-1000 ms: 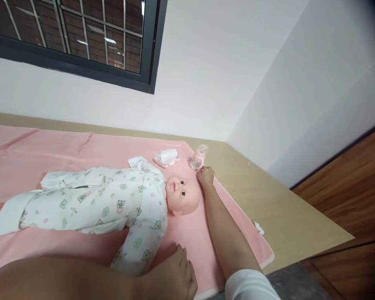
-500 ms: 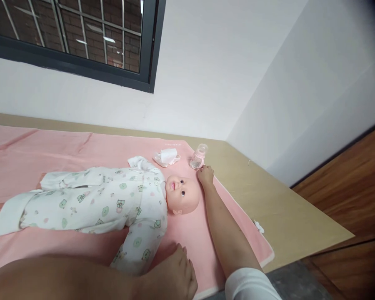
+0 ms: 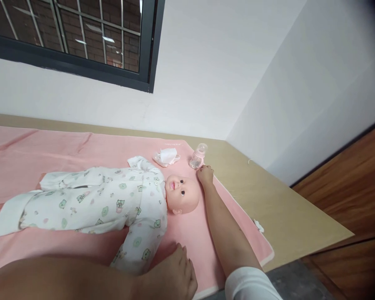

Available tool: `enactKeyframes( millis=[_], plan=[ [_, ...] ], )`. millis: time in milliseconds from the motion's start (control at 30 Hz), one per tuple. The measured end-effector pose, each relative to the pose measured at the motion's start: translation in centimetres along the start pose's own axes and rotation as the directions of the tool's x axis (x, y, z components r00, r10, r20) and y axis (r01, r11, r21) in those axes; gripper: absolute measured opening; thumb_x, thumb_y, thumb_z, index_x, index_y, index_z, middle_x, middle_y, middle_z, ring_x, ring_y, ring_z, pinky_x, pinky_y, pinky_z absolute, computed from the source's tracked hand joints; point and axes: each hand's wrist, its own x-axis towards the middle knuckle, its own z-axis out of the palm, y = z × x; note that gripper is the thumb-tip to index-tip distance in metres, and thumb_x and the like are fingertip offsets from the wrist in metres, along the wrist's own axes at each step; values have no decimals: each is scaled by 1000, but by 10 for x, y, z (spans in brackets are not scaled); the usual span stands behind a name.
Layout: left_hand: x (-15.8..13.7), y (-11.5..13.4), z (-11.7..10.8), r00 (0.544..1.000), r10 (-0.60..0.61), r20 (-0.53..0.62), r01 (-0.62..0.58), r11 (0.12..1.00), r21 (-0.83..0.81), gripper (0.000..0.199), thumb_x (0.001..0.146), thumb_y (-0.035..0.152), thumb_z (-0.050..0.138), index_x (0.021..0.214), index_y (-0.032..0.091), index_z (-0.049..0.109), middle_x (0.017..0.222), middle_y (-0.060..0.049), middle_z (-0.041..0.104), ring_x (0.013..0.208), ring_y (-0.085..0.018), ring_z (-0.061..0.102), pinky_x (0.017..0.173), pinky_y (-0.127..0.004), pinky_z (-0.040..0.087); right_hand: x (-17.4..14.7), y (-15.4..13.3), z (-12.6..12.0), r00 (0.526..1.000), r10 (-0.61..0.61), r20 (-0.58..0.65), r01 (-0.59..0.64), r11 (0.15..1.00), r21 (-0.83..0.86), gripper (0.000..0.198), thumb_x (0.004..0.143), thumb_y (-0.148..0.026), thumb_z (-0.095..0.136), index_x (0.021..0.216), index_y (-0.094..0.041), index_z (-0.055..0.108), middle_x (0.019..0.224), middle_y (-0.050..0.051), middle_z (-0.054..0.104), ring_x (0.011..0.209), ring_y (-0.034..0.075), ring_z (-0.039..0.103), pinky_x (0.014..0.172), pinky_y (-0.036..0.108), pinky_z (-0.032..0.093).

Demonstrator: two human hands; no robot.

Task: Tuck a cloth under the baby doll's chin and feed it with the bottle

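Note:
A baby doll (image 3: 181, 196) in white patterned pajamas (image 3: 112, 200) lies face up on a pink mat (image 3: 59, 146). Past its head stands a clear baby bottle (image 3: 196, 157) with a pink collar and handle. My right hand (image 3: 206, 175) reaches along the right of the doll's head, its curled fingers closed at the bottle's handle. My left hand (image 3: 175, 271) rests low on the mat near the doll's sleeve, fingers curled in and nothing visible in them; its palm is hidden. By the doll's shoulder is a clear plastic pack with white tissue (image 3: 168, 156).
Beneath the mat is a beige tabletop (image 3: 237, 179), meeting a white wall (image 3: 193, 83) behind. A small white item (image 3: 258, 226) lies at the mat's right edge. A dark-framed window (image 3: 146, 79) is upper left, wooden panels (image 3: 356, 183) to the right.

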Motion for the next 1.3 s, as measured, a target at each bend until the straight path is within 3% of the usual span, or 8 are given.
enactKeyframes(
  millis=[200, 500, 600, 700, 800, 900, 1000, 1300],
  plan=[
    [1, -1, -1, 1000, -4, 5, 4, 1000, -20, 24, 89, 24, 62, 103, 5, 69, 94, -19, 74, 89, -31, 69, 82, -49, 43, 0, -1, 0, 1000, 9, -10, -9, 1000, 8, 42, 92, -13, 45, 129, -3, 62, 128, 23, 61, 123, 30, 53, 103, 34, 36],
    [0, -1, -2, 1000, -7, 17, 7, 1000, -12, 27, 88, 26, 64, 104, 5, 69, 95, -19, 74, 88, -32, 69, 82, -50, 42, 0, -1, 0, 1000, 19, -19, -18, 999, 44, 39, 92, -13, 45, 123, -3, 66, 125, 24, 61, 123, 31, 53, 104, 35, 36],
    [0, -1, 2, 1000, 11, -6, -11, 1000, 11, 24, 90, 24, 62, 103, 5, 69, 92, -19, 74, 92, -33, 69, 81, -50, 42, 2, -5, -6, 991, 65, -120, -42, 981, 187, 44, 91, -10, 40, 130, -3, 60, 130, 24, 59, 122, 29, 54, 104, 34, 37],
    [-1, -1, 5, 999, 24, -27, -24, 1000, 20, 22, 90, 24, 61, 101, 5, 68, 90, -19, 74, 91, -32, 70, 80, -49, 43, 6, -12, -14, 958, 119, -262, 1, 908, 418, 49, 90, -7, 30, 133, -6, 55, 135, 21, 58, 125, 25, 53, 106, 33, 38],
    [0, 0, 6, 1000, 18, -9, -18, 1000, 17, 24, 89, 25, 63, 102, 5, 68, 91, -19, 75, 92, -32, 70, 81, -49, 43, 9, -22, -21, 941, 125, -313, 59, 854, 517, 48, 96, -17, 28, 139, -9, 47, 140, 20, 55, 132, 23, 50, 109, 31, 36],
    [0, 0, 6, 1000, 20, -2, -20, 1000, 19, 23, 90, 24, 63, 103, 6, 68, 92, -18, 75, 92, -32, 70, 80, -48, 44, 11, -30, -25, 959, 100, -266, 81, 801, 593, 57, 99, -33, 37, 149, -7, 32, 146, 21, 51, 135, 23, 49, 109, 29, 37],
    [0, 1, 6, 1000, 12, 5, -12, 1000, 9, 24, 87, 22, 65, 103, 5, 68, 91, -18, 75, 91, -32, 70, 76, -46, 45, 11, -36, -25, 981, 67, -181, 59, 789, 612, 74, 92, -33, 52, 153, -6, 21, 148, 21, 50, 133, 23, 51, 106, 27, 39],
    [-2, -23, -14, 991, 30, 131, -13, 992, -126, 23, 91, 18, 64, 111, 6, 66, 100, -17, 74, 86, -25, 67, 73, -39, 47, 7, -34, -24, 973, 62, -222, 79, 816, 573, 71, 83, -22, 57, 149, -12, 32, 144, 18, 52, 125, 21, 57, 104, 27, 42]
  ],
)
